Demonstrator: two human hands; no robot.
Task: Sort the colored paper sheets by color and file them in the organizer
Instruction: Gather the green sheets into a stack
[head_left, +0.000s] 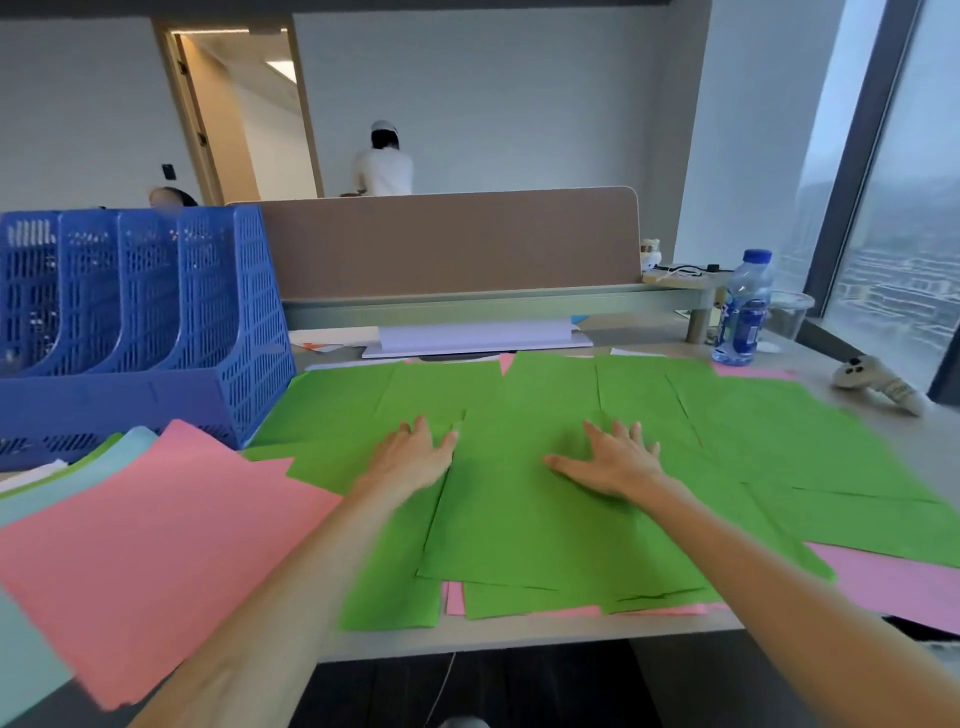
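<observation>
1. Pressing flat: left hand (415, 457) and right hand (613, 462), fingers spread, grasping nothing, on green sheets (519, 525) at 12 o'clock.
2. Best gathered inward, edges squared, leaving pink sheet (156, 545) at 8 o'clock.
3. Organizer (135, 322) stands at 10 o'clock.

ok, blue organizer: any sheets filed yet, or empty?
Looks empty: blue organizer shows no colored paper in its slots or through the mesh.

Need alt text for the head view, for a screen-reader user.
The left hand and right hand lie flat on overlapping green paper sheets covering a pale desk. A pink paper sheet lies at left, before a blue plastic mesh file organizer.
</observation>
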